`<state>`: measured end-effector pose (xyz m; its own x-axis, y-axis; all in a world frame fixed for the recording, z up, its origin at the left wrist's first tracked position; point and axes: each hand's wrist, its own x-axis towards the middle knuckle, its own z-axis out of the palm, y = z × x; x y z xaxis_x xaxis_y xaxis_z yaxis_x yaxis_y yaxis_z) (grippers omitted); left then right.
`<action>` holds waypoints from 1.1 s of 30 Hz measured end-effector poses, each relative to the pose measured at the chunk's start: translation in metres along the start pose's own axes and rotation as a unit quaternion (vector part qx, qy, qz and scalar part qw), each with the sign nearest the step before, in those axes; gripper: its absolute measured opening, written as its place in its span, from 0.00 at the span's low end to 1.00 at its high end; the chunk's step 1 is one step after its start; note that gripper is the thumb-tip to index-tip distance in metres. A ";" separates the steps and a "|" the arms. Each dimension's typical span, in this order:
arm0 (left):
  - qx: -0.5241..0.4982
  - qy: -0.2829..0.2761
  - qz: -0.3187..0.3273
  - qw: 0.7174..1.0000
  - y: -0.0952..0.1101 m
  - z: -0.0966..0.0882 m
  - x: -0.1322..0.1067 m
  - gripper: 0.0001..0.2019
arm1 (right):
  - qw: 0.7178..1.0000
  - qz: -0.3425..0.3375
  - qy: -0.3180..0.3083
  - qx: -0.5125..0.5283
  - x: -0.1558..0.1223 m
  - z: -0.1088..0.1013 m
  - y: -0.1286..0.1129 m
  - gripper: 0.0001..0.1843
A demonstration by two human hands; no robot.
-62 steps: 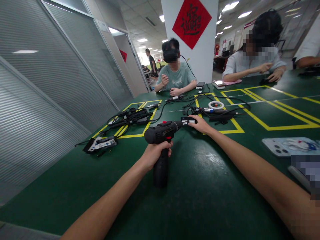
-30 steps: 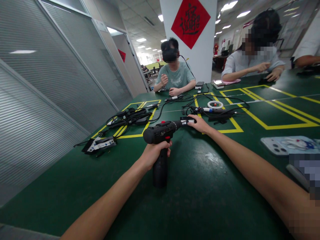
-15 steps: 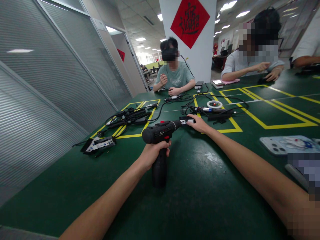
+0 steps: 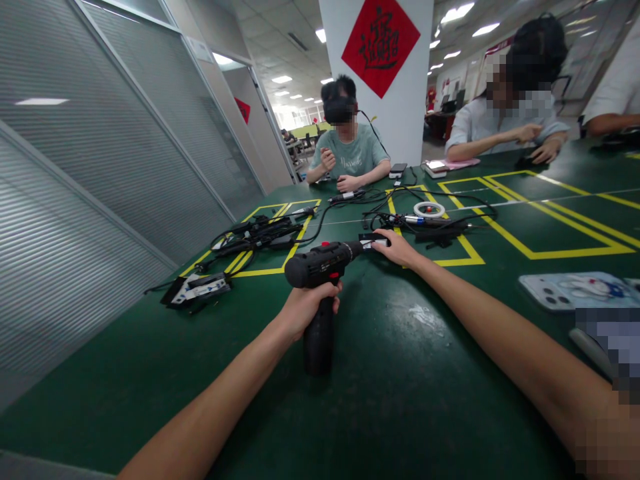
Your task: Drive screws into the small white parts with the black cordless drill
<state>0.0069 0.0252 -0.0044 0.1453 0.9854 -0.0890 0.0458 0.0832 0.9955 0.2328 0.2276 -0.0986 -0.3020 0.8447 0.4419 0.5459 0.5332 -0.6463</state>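
Cordless drill [image 4: 320, 263], black with a small red button on top, stands upright above the green table [image 4: 400, 400], close in front of the person and a little left of centre. Its nose points away and to the right. The left hand [image 4: 307, 307] is wrapped tight around the handle just under the body, fingers curled closed; the base of the handle reaches down to the tabletop.

At the drill's tip lies a small black-and-white part [image 4: 373, 241], touching or just beside the nose. The right hand [image 4: 397, 250] lies over the near end of that part with its fingers stretched along it. Whether they pinch it or only press it down cannot be told.

Just beyond the part lie a tangle of black cables [image 4: 440, 230] and a white tape ring [image 4: 429, 209], inside boxes marked in yellow tape [image 4: 530, 253]. To the left is another bundle of black leads [image 4: 260, 233], and nearer the table's left edge a flat black-and-white device [image 4: 197, 288]. A phone [image 4: 570, 290] in a pale case lies face down to the right, well apart from both hands.

Across the table sits a person in a green shirt [image 4: 353, 157] wearing a headset, and another in a white shirt [image 4: 500, 120] further right. Between them stands a white pillar [image 4: 400, 113] with a red diamond sign [image 4: 387, 37].
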 end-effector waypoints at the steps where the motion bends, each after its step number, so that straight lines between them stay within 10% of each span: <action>1: -0.001 0.000 0.000 1.000 0.000 0.000 0.000 0.08 | 1.000 0.001 0.000 0.000 0.000 0.000 0.000 0.26; 33: 0.007 0.013 -0.019 1.000 0.007 0.004 -0.002 0.07 | 1.000 0.004 -0.003 -0.004 0.000 -0.001 -0.001 0.26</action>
<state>0.0111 0.0229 0.0023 0.1176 0.9850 -0.1262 0.0650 0.1192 0.9907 0.2328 0.2265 -0.0973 -0.3014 0.8496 0.4328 0.5543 0.5255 -0.6455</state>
